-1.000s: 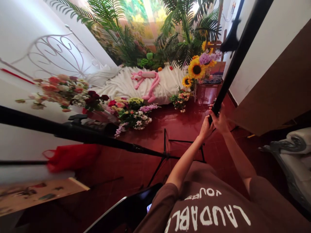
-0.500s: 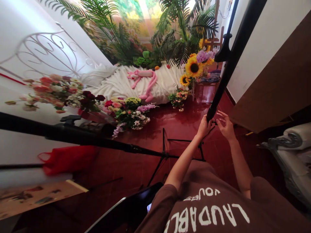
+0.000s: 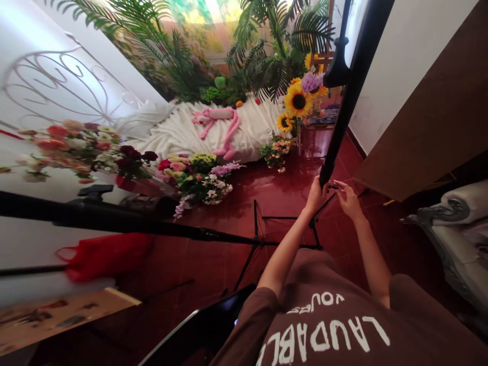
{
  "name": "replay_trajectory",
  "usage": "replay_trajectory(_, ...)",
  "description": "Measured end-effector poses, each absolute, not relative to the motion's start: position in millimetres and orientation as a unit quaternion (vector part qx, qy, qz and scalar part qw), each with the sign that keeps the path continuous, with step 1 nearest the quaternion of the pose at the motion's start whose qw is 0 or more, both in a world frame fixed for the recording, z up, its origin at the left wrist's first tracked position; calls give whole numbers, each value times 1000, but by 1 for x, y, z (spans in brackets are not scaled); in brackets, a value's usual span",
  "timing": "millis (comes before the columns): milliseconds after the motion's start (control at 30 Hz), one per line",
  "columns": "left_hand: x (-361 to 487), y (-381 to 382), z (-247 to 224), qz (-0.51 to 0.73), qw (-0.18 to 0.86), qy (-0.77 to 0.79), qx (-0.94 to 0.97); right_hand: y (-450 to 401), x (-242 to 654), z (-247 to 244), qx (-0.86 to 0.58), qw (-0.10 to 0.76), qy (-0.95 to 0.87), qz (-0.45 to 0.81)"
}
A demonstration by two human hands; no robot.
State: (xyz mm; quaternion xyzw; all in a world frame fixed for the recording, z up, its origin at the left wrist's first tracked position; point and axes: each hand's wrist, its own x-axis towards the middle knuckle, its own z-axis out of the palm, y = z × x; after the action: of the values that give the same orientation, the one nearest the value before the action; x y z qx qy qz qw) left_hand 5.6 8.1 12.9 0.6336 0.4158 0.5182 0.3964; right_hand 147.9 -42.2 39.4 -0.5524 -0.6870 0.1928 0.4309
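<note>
My left hand (image 3: 316, 195) is wrapped round the lower part of a black stand pole (image 3: 340, 114), which slants up to the upper right. Just right of it, my right hand (image 3: 347, 199) has its fingertips at a small dark knob (image 3: 333, 186) on the pole's side. Its thumb and fingers look bent towards the knob, and whether they grip it is too small to make out. Below my hands, thin black stand legs (image 3: 315, 231) spread over the red floor.
Another black stand (image 3: 152, 223) crosses the left side. Flower bunches (image 3: 208, 178), sunflowers (image 3: 297, 100) and a white-draped surface with a pink plush toy (image 3: 221, 114) lie ahead. A red bag (image 3: 104, 254) is at left, a brown board (image 3: 423, 117) and a pale sofa (image 3: 457, 223) at right.
My right hand's fingers have drawn in towards the knob and are less spread. The pole and my left hand have shifted slightly left in view, along with most of the scene.
</note>
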Motion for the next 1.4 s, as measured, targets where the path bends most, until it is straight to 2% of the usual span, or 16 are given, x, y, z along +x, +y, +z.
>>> replay_trajectory(233, 5, 8, 13, 514, 397, 415, 637, -31, 141, 42, -569, 447, -655, 215)
replay_trajectory(367, 5, 8, 14, 517, 401, 409, 636, -24, 134, 41, -603, 451, -602, 266)
replay_trajectory(600, 6, 8, 13, 516, 400, 414, 634, -3, 132, 31, -588, 516, -474, 403)
replay_trajectory(733, 7, 6, 15, 520, 395, 417, 633, 0, 128, 30, -614, 520, -443, 395)
replay_trajectory(933, -4, 3, 19, 503, 400, 421, 639, -27, 106, 22, -613, 577, -402, 361)
replay_trajectory(1033, -25, -13, -3, 496, 418, 432, 626, -52, 95, 9, -620, 547, -424, 369)
replay_trajectory(1233, -108, -102, -89, 385, 525, 567, 504, -93, 92, -23, -614, 445, -508, 408)
replay_trajectory(1400, -201, -174, -114, 426, 457, 692, 361, -101, 84, -38, -603, 362, -558, 440)
